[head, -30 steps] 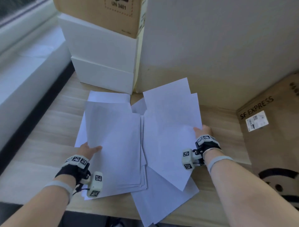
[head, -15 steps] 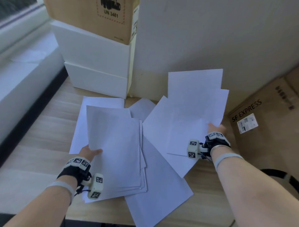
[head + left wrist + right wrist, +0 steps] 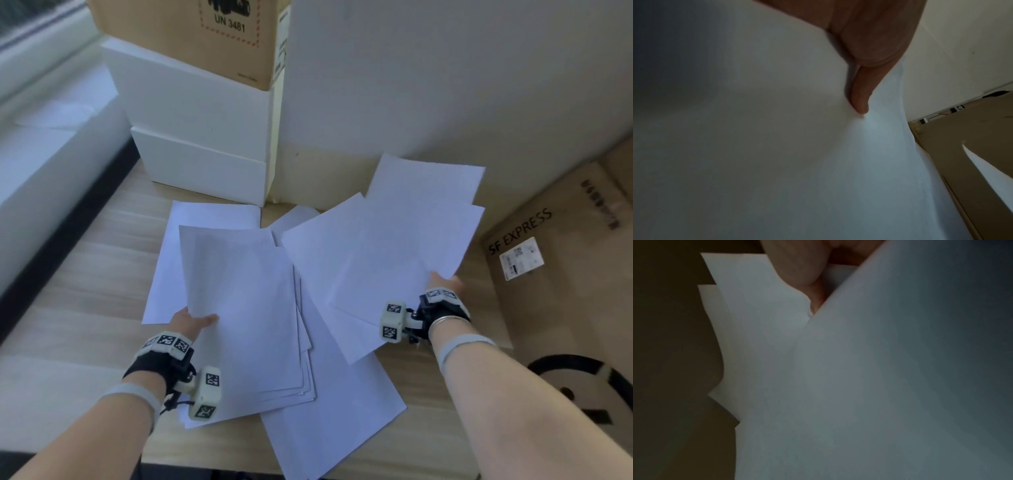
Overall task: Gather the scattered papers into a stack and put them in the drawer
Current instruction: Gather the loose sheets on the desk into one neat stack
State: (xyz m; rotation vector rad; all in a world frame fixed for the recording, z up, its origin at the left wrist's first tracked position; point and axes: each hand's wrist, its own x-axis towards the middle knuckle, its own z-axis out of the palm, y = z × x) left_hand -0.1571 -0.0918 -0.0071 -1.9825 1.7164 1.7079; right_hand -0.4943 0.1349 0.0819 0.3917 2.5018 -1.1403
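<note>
White paper sheets lie and hang over the wooden desk (image 3: 85, 274). My left hand (image 3: 191, 320) pinches the left edge of a lifted sheaf of papers (image 3: 243, 308), thumb on top; in the left wrist view a finger (image 3: 861, 97) presses under that paper (image 3: 777, 146). My right hand (image 3: 443, 284) grips a fanned bunch of three sheets (image 3: 394, 260) raised above the desk; the right wrist view shows fingers (image 3: 803, 270) folded into those sheets (image 3: 859, 386). One sheet (image 3: 335, 421) lies flat at the front, another (image 3: 164, 274) under the left sheaf. No drawer is in view.
Two white boxes (image 3: 198, 137) with a brown carton (image 3: 205, 34) on top stand at the back left. An SF Express cardboard box (image 3: 565, 281) stands at the right, close to my right hand. A white wall (image 3: 445, 85) closes the back.
My right hand has lifted its sheets and swung them rightwards and up, fanning them out. The left hand has kept its hold on its sheaf and barely moved.
</note>
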